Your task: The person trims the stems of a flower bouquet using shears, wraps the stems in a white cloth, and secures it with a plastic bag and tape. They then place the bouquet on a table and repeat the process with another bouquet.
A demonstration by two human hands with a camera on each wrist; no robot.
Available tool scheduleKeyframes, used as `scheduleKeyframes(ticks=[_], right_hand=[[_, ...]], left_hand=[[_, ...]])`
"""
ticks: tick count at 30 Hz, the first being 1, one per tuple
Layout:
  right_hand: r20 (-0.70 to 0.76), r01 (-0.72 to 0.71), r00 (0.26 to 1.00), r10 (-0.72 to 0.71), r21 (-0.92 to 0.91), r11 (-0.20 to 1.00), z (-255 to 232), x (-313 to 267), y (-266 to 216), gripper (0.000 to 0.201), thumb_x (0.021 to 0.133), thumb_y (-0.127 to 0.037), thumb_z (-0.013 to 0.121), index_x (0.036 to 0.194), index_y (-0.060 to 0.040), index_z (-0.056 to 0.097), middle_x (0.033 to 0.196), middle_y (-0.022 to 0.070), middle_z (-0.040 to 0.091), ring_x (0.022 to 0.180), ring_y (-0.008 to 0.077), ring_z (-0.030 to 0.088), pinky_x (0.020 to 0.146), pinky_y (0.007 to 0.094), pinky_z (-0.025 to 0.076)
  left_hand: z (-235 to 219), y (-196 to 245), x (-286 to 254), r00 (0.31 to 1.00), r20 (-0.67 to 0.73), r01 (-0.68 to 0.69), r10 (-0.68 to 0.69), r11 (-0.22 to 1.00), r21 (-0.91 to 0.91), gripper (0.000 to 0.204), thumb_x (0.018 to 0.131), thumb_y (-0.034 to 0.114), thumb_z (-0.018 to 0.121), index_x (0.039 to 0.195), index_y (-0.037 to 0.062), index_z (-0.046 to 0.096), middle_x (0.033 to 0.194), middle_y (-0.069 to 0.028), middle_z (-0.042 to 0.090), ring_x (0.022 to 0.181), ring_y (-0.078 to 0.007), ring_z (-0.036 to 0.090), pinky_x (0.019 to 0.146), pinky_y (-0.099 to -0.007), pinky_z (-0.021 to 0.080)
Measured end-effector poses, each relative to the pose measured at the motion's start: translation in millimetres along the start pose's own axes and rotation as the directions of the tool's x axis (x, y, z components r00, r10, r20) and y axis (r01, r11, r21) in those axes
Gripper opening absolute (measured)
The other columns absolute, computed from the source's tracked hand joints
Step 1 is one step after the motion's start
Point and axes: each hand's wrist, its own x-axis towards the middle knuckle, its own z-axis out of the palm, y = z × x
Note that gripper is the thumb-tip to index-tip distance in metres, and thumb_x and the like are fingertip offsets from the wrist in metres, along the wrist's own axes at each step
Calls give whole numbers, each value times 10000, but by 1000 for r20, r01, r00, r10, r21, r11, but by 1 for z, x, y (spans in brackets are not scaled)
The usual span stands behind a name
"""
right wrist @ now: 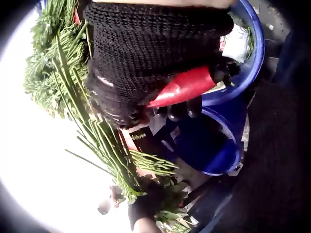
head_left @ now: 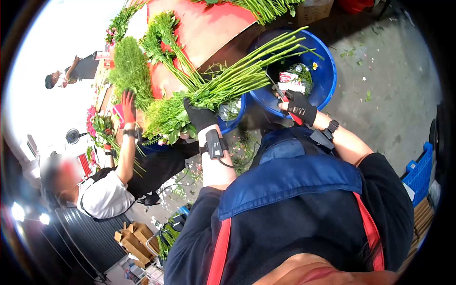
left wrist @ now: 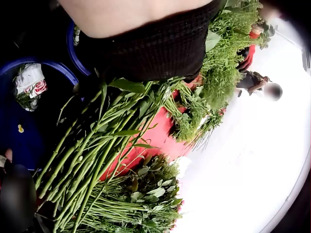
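Observation:
In the head view my left hand [head_left: 199,116], in a black glove, grips a thick bundle of long green stems [head_left: 244,78]. The bundle's leafy, feathery tops [head_left: 166,114] lie to the left, and its bare ends reach right over a large blue tub [head_left: 331,71]. My right hand [head_left: 302,107], also gloved, holds red-handled shears [right wrist: 184,90] over the tub, their blades close to the stems. Much of the left hand's grip is hidden behind the glove's back and the leaves. In the left wrist view the stem ends [left wrist: 73,189] fan out unevenly.
A red-topped table [head_left: 213,28] bears more bunches of greenery [head_left: 130,61]. Wrapping scraps [head_left: 290,85] lie in the tub, with a second blue tub [head_left: 243,111] beside it. Another person [head_left: 104,194] works at the left; someone stands farther off. Clippings litter the floor [head_left: 380,76].

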Motion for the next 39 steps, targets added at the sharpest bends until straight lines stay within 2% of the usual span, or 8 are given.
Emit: scheduleKeyframes(ticks=[12,20,23,24,28,32,35,39], right_hand=[[94,434,899,-427,-305,847,-22,38,-19,682,690,-220,712,1277,23,463,944,99,550,867,177,529,760,297,448],[-70,83,992,-104,-255,963,-22,20,-1,519,700,-132,647,1175,47,539,851,139,615,731,206,584,705,313,481],[-76,265,954,-289,-238,935,-25,13,-11,629,712,-160,665,1279,28,471,1031,168,594,859,215,584,797,307,476],[-24,176,982,-186,-210,962,-29,13,-12,718,719,-207,687,1343,11,408,1156,181,545,964,234,563,867,306,458],[-39,394,909,-416,-252,884,-22,30,-10,655,718,-266,696,1275,-4,472,1026,155,576,875,252,581,788,318,470],[-36,214,970,-240,-333,918,-25,22,-31,417,728,-235,683,1061,-11,570,789,84,586,732,199,572,665,326,450],[-96,62,994,-56,63,996,-18,12,-18,386,748,-221,676,1045,2,571,772,85,583,707,187,572,647,317,451],[-52,-34,998,37,58,998,-29,-2,-16,399,770,-227,676,1059,25,566,775,71,570,706,193,553,663,323,457]], left_hand=[[-3,-1,0,977,160,145,-140,989,-20,455,990,322,290,1228,16,528,1211,-180,591,1078,-341,576,958,-473,454],[7,-5,-7,993,89,72,-76,996,53,427,990,307,297,1217,30,529,1190,-178,593,1041,-338,597,888,-483,505],[11,-5,-3,992,95,90,-88,996,-23,424,986,317,305,1192,37,547,1177,-174,597,1037,-335,598,868,-486,517],[7,-8,0,994,82,71,-72,997,21,518,974,414,333,1296,44,503,1304,-169,532,1177,-358,493,1051,-498,346],[10,-16,-9,997,72,-23,12,988,153,492,977,412,356,1271,51,516,1275,-147,553,1142,-337,521,1031,-471,375],[16,-12,-10,995,48,89,-88,996,-23,490,973,409,362,1261,46,522,1266,-149,557,1129,-334,531,1019,-467,390],[23,-8,-14,998,7,67,-67,998,-5,486,974,394,357,1262,40,522,1257,-157,558,1126,-331,533,1015,-467,397],[13,-8,-7,998,21,53,-53,999,-10,485,970,402,361,1245,37,525,1235,-161,568,1094,-335,553,983,-478,425]])
